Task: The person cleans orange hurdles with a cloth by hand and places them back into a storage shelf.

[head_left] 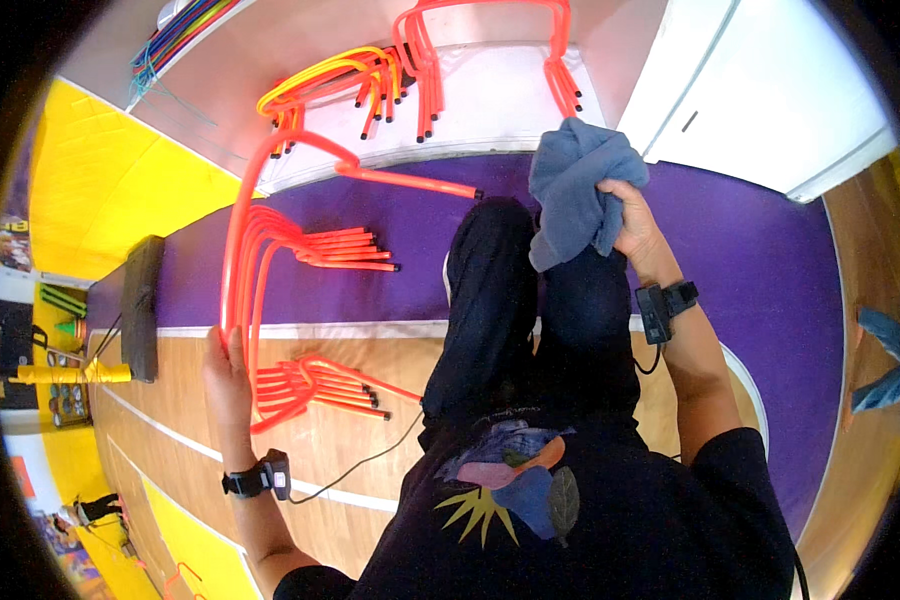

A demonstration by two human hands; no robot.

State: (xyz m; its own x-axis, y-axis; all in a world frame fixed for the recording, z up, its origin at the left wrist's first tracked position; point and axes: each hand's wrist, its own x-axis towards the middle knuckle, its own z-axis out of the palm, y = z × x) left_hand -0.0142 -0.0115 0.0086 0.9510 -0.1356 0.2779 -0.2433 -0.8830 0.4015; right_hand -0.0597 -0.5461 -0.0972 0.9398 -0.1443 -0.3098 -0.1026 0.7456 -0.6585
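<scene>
My left hand (227,375) is closed round the bar of an orange training hurdle (234,250), whose bent tube rises away from me and ends in a black-capped leg near my knees. In my right hand (630,222) is a bunched grey-blue cloth (582,180), held above my right knee and apart from the hurdle. Beneath and beside the held hurdle, a nested row of orange hurdles (270,228) lies on the floor, its black-tipped legs pointing right toward my legs.
On a white shelf (480,85) ahead stand yellow hurdles (320,72) and more orange hurdles (425,80). A white cabinet (760,90) is at the far right. Left are a dark padded block (142,310) and a yellow wall (120,190). A purple strip (730,250) borders the wooden floor.
</scene>
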